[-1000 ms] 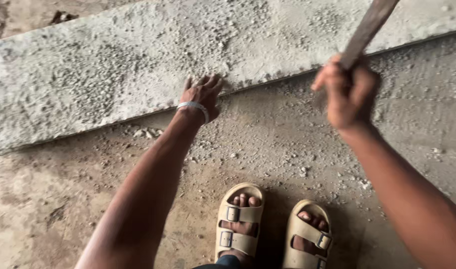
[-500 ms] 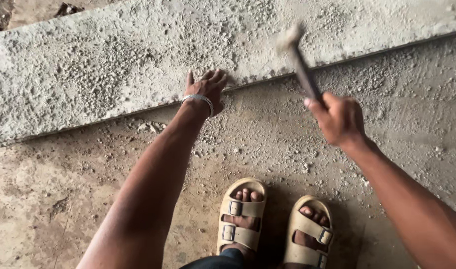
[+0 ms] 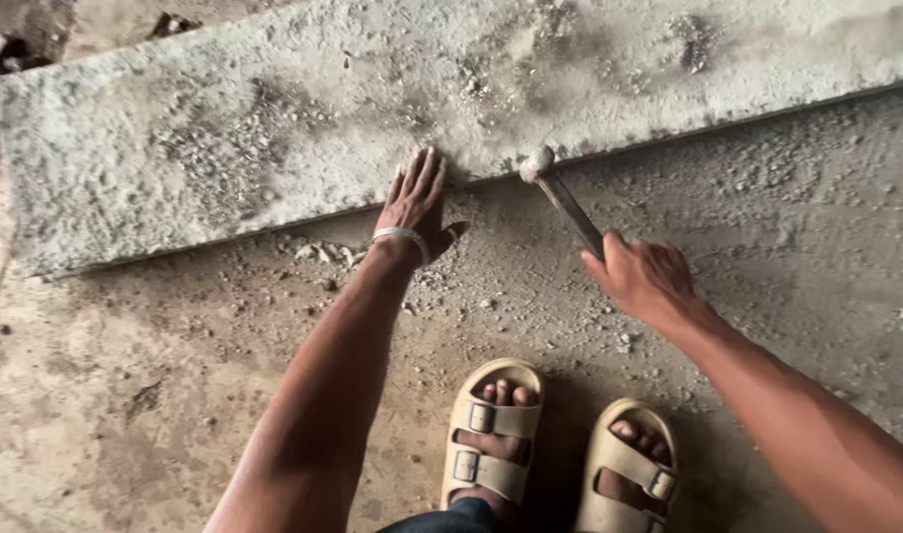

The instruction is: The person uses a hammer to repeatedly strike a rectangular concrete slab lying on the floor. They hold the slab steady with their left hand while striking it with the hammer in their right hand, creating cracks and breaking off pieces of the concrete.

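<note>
The left hand (image 3: 417,202) lies spread flat on the stone slab's (image 3: 274,128) near edge, seemingly steadying it, while the right hand (image 3: 644,276) grips the hammer (image 3: 560,192), its head touching that edge just beside the fingers.

There are no boxes, bags, labels, signs or screens here at all.

One stone slab (image 3: 274,128), one hammer (image 3: 560,192), two sandals (image 3: 491,444), one wristband (image 3: 402,235), perhaps more.
</note>
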